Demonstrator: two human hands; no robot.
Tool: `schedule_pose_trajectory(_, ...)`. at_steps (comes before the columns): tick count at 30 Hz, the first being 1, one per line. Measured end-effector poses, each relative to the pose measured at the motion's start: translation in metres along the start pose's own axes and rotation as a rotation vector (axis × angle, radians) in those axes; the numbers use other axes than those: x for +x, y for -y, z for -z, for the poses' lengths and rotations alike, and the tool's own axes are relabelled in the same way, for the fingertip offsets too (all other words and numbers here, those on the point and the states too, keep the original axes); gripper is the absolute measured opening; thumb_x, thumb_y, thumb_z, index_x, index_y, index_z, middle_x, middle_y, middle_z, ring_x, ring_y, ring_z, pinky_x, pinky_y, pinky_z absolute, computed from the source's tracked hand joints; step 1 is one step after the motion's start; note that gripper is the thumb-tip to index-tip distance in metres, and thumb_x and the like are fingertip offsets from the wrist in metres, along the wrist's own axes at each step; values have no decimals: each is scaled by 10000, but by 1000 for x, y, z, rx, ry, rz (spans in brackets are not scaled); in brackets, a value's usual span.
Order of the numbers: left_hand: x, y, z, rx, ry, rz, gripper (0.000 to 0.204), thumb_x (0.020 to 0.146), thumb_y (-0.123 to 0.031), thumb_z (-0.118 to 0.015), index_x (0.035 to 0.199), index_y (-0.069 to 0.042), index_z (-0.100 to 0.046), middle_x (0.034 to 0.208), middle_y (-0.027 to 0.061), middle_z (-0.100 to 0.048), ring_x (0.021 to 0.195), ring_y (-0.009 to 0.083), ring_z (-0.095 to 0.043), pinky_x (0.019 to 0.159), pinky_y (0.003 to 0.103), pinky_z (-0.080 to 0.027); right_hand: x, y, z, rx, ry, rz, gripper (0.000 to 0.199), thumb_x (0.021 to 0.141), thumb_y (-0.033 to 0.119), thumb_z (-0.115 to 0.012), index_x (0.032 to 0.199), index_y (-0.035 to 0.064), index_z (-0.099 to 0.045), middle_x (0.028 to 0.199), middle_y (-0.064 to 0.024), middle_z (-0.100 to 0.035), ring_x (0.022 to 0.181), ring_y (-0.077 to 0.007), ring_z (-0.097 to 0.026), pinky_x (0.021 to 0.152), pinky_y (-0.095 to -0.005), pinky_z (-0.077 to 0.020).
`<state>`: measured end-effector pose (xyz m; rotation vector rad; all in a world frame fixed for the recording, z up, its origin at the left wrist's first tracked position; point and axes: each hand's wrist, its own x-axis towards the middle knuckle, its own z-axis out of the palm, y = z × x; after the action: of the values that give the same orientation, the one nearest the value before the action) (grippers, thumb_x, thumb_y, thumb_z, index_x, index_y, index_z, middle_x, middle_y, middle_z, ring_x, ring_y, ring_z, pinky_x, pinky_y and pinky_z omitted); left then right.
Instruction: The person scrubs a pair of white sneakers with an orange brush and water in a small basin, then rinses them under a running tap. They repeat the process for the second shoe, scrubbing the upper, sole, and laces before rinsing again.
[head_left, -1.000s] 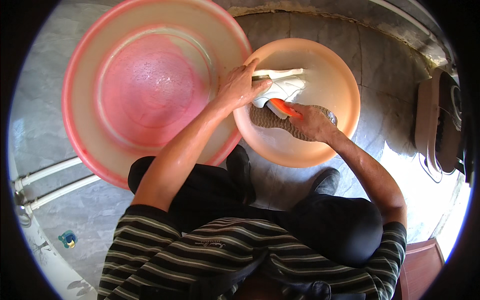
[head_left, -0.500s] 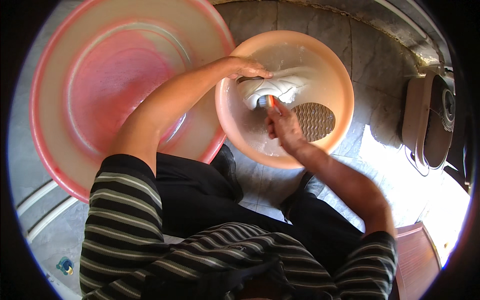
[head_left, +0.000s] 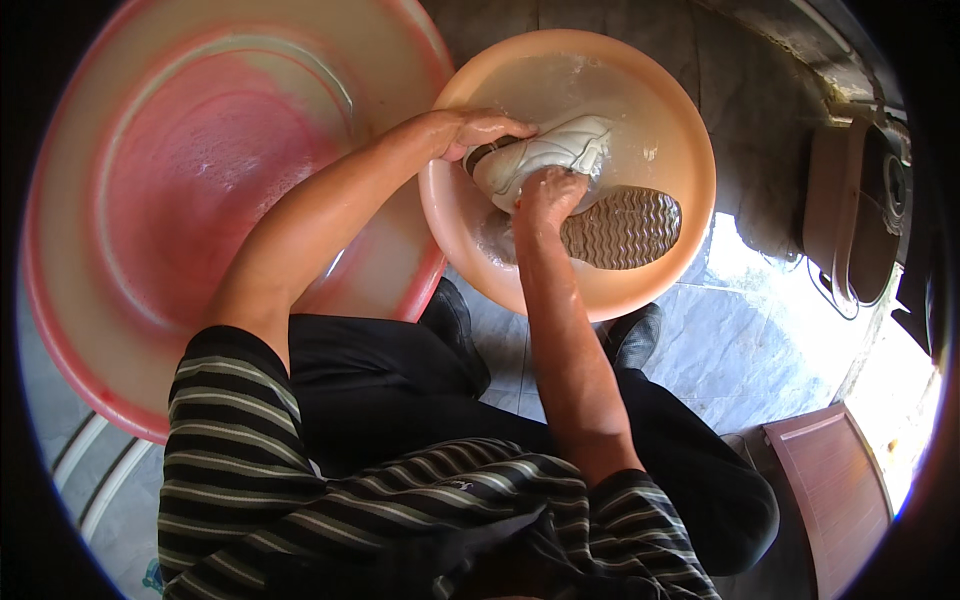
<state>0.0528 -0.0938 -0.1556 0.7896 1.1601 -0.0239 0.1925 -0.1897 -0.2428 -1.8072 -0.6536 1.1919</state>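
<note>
A white shoe (head_left: pixel 560 148) lies tilted on its side in the peach basin (head_left: pixel 700 180), wet with suds. My left hand (head_left: pixel 482 132) grips its dark-lined opening end, the thumb along the top. My right hand (head_left: pixel 552 192) is closed low against the shoe's near side. The brush it held half a second ago is hidden beneath the fingers now. To the right of this hand a second shoe rests sole up, its brown wavy tread (head_left: pixel 628 228) above cloudy water.
On the left stands a larger pink and cream tub (head_left: pixel 110 400) with a little sudsy water, touching the basin. A brown-grey appliance (head_left: pixel 850 210) is at the right by the wall. A reddish-brown panel (head_left: pixel 830 490) lies lower right. My shoes (head_left: pixel 632 338) flank the basin's near side.
My right hand has swung left and over the shoe, covering the brush. The white shoe has tipped up and shows more of its side. More of the second shoe's sole shows.
</note>
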Motion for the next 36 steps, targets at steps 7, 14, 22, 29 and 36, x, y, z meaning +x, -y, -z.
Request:
schedule_pose_trajectory(7, -7, 25, -1, -272, -19, 44, 549, 1026, -466, -584, 1417, -81, -570, 1479, 93, -524, 1372, 216, -460, 1128, 411, -417, -39, 83, 43, -328, 305, 77, 358, 967, 73, -492, 1291, -81, -488, 1141, -353, -653, 1138, -499, -611, 910, -486, -502)
schedule_pose_trajectory(14, -35, 38, -33, -612, 12, -113, 571, 1023, -460, -589, 1428, -62, -536, 1402, 122, -589, 1241, 234, -597, 1041, 417, -522, -1, 49, -14, 851, -50, -426, 366, 1041, 260, -520, 1308, 12, -556, 1105, -126, -665, 960, -281, -650, 801, -411, -555)
schedule_pose_trajectory(22, -19, 46, -20, -687, 0, -12, 540, 1018, -459, -581, 1380, -58, -565, 1357, 126, -613, 1198, 246, -625, 1017, 439, -531, -25, 76, 43, 214, 317, -389, 273, 1059, 317, -530, 1161, 71, -593, 700, -7, -536, 467, -119, -464, 400, -285, -351)
schedule_pose_trajectory(29, -24, 46, -12, -658, 43, 30, 584, 986, -487, -628, 1375, -55, -568, 1467, 141, -513, 1310, 255, -530, 1087, 442, -466, -63, 135, 116, -202, 897, -377, 272, 1057, 245, -574, 1294, 117, -609, 656, 104, -333, 502, -26, -288, 434, -209, -237)
schedule_pose_trajectory(36, -35, 39, -25, -524, -139, -141, 619, 993, -472, -606, 1451, -66, -519, 1545, 114, -439, 1405, 239, -416, 1150, 435, -376, -35, 131, 119, -342, 1025, -440, 465, 1057, 316, -595, 1485, 143, -543, 633, 108, -347, 484, -10, -275, 418, -201, -241)
